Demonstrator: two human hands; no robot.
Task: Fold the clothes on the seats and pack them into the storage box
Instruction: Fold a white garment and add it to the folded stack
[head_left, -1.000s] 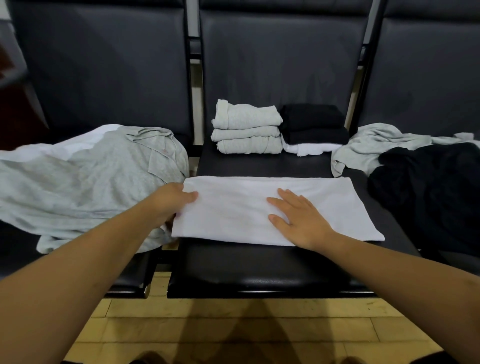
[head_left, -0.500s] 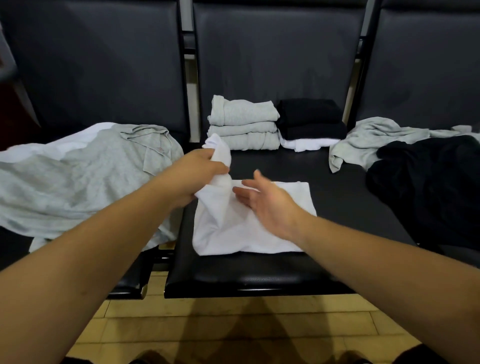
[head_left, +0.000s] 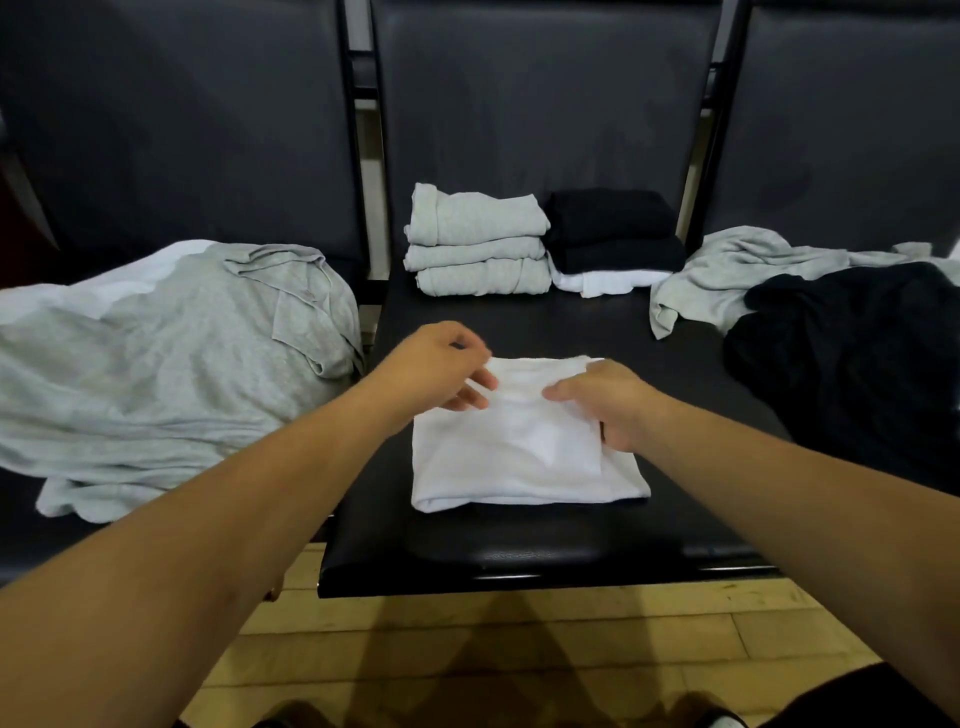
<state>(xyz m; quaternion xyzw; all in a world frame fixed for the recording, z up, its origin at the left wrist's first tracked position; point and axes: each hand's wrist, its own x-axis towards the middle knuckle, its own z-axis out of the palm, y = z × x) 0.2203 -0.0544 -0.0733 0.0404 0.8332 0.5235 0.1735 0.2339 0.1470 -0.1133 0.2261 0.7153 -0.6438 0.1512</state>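
Laundry lies unfolded at nine o'clock, a grey garment (head_left: 156, 364) slumped over the left seat. The left hand (head_left: 441, 371) pinches the far-left corner of the white shirt (head_left: 519, 462), a small square mid-seat, probably to lay its final fold. The right hand (head_left: 608, 405) rests on it to steady it, fingers bent — grip unclear. Folded stacks (head_left: 478, 239) sit at twelve, clear of the folding space — no storage box in view.
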